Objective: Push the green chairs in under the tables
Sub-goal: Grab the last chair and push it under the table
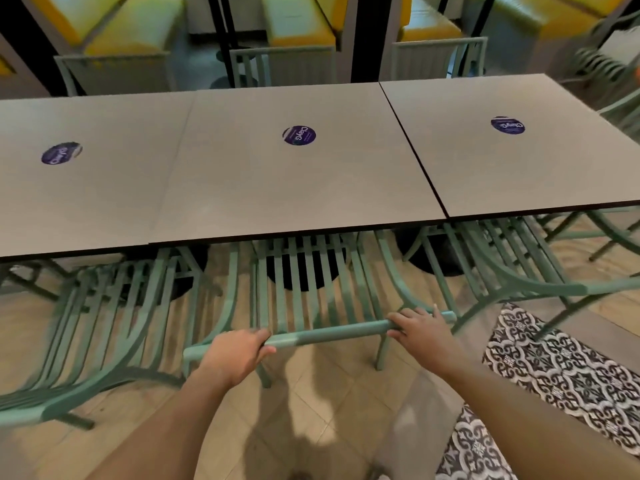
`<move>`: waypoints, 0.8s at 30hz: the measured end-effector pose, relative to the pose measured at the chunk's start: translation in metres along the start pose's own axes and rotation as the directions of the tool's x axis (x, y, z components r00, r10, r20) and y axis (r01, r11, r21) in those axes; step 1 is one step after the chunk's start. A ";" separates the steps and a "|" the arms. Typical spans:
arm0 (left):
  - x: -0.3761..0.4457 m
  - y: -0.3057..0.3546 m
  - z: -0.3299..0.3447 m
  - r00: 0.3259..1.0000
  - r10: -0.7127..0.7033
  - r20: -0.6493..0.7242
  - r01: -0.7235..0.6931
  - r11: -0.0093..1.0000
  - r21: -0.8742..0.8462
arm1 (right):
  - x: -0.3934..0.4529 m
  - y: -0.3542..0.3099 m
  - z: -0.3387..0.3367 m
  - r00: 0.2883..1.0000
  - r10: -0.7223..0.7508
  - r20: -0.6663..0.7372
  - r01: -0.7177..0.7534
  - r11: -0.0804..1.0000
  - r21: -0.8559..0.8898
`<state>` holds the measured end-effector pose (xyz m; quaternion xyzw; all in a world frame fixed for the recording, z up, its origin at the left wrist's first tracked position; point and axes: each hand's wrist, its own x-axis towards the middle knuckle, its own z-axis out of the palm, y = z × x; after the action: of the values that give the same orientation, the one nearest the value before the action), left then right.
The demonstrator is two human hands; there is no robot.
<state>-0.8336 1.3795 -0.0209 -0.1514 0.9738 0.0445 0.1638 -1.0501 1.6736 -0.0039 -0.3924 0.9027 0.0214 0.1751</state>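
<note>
While the middle green chair (304, 282) is held by its top rail (332, 332) with both hands, its seat is seen to lie already well beneath the near edge of the middle table (294, 181), and only the backrest stands clear of that edge. The left hand (235, 355) is wrapped over the rail near its left end, fingers curled round the bar; the right hand (420, 330) is laid over the rail toward its right end, fingers bent across the top, though how fully the bar is enclosed on that side cannot be told. This chair is judged to be nearly home, with perhaps a short final push left. The left chair (104, 323) is seen tucked partly under the left table (86, 174), yet its back is tilted out and its rail (48, 408) stands farther from the table edge than the middle one, so it is judged not yet pushed in. The right chair (512, 258) is likewise slid partly beneath the right table (502, 161), its back angled outward near the patterned floor tiles (561, 368); some straightening is probably owed there too. More green chairs (282, 65) are seen along the far side of the tables, close against them. About a third of the near row is judged done.
</note>
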 end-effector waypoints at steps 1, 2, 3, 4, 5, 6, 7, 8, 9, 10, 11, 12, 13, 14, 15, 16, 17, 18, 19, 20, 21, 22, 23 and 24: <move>0.002 -0.002 0.000 1.000 0.000 -0.001 0.000 1.000 -0.008 | 0.002 -0.001 -0.001 1.000 0.001 0.006 -0.001 1.000 -0.008; 0.004 -0.005 -0.001 1.000 0.001 -0.007 -0.001 1.000 -0.013 | 0.005 -0.002 -0.002 1.000 0.004 0.005 -0.003 1.000 -0.005; 0.005 -0.008 -0.001 1.000 0.001 -0.009 -0.001 1.000 -0.015 | 0.007 -0.003 -0.002 1.000 0.007 0.000 -0.007 1.000 -0.002; 0.007 -0.010 -0.001 1.000 0.002 -0.011 -0.002 1.000 -0.016 | 0.010 -0.004 -0.003 1.000 0.015 0.006 -0.015 1.000 0.003; 0.009 -0.012 -0.002 1.000 0.000 -0.007 0.000 1.000 -0.019 | 0.013 -0.005 -0.004 1.000 0.021 0.013 -0.021 1.000 0.010; 0.010 -0.014 -0.004 1.000 -0.001 -0.009 0.000 1.000 -0.027 | 0.015 -0.008 -0.004 1.000 0.025 0.014 -0.025 1.000 0.019; 0.012 -0.016 -0.005 1.000 -0.005 -0.003 0.005 0.999 -0.035 | 0.017 -0.010 -0.004 1.000 0.028 0.006 -0.028 0.999 0.025; 0.014 -0.018 -0.006 1.000 -0.009 0.000 0.009 0.999 -0.041 | 0.020 -0.011 -0.005 0.999 0.035 0.003 -0.035 0.999 0.034; 0.017 -0.020 -0.008 1.000 -0.012 0.010 0.013 0.999 -0.042 | 0.022 -0.013 -0.007 0.999 0.040 0.001 -0.040 0.998 0.042; 0.019 -0.022 -0.009 1.000 -0.012 0.014 0.013 0.999 -0.041 | 0.024 -0.014 -0.008 0.999 0.044 -0.001 -0.044 0.998 0.048; 0.022 -0.024 -0.011 1.000 -0.013 0.019 0.014 0.999 -0.041 | 0.027 -0.015 -0.010 0.999 0.046 -0.004 -0.046 0.998 0.048; 0.025 -0.026 -0.012 1.000 -0.013 0.018 0.013 0.999 -0.047 | 0.029 -0.015 -0.010 0.999 0.047 -0.007 -0.047 0.998 0.047; 0.026 -0.027 -0.013 1.000 -0.011 0.016 0.012 0.999 -0.048 | 0.031 -0.015 -0.011 0.999 0.047 -0.015 -0.047 0.998 0.047; 0.027 -0.029 -0.014 1.000 -0.009 0.015 0.010 0.999 -0.043 | 0.033 -0.016 -0.011 0.999 0.049 -0.017 -0.048 0.998 0.049; 0.028 -0.029 -0.015 1.000 -0.007 0.017 0.008 0.999 -0.035 | 0.033 -0.016 -0.012 0.999 0.048 -0.016 -0.048 0.998 0.050; 0.028 -0.030 -0.015 1.000 -0.002 0.018 0.003 1.000 -0.031 | 0.034 -0.015 -0.012 0.999 0.049 -0.010 -0.048 0.998 0.048; 0.028 -0.031 -0.014 1.000 0.004 0.018 -0.003 1.000 -0.028 | 0.033 -0.015 -0.012 0.999 0.049 -0.006 -0.049 0.998 0.042; 0.029 -0.032 -0.014 1.000 0.005 0.019 -0.004 1.000 -0.028 | 0.034 -0.016 -0.012 0.999 0.049 -0.007 -0.049 0.998 0.037; 0.029 -0.032 -0.013 1.000 0.005 0.026 -0.005 0.999 -0.035 | 0.034 -0.016 -0.011 0.999 0.049 -0.008 -0.048 0.998 0.033; 0.029 -0.032 -0.013 1.000 0.006 0.022 -0.005 0.999 -0.045 | 0.033 -0.016 -0.011 0.999 0.048 -0.006 -0.048 0.998 0.030; 0.029 -0.032 -0.012 1.000 0.003 0.015 -0.002 0.999 -0.054 | 0.034 -0.015 -0.010 0.999 0.048 -0.012 -0.047 0.999 0.027; 0.029 -0.032 -0.012 1.000 -0.001 0.003 0.001 0.998 -0.065 | 0.034 -0.015 -0.009 0.999 0.049 -0.020 -0.048 0.999 0.024; 0.029 -0.031 -0.013 1.000 -0.007 -0.002 0.006 0.997 -0.076 | 0.033 -0.015 -0.008 0.998 0.047 -0.032 -0.047 0.999 0.017; 0.028 -0.031 -0.012 1.000 -0.007 -0.006 0.006 0.996 -0.086 | 0.033 -0.015 -0.008 0.998 0.048 -0.041 -0.047 0.999 0.015</move>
<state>-0.8531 1.3400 -0.0200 -0.1617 0.9710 0.0852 0.1540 -1.0625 1.6385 -0.0057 -0.3700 0.9153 0.0109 0.1587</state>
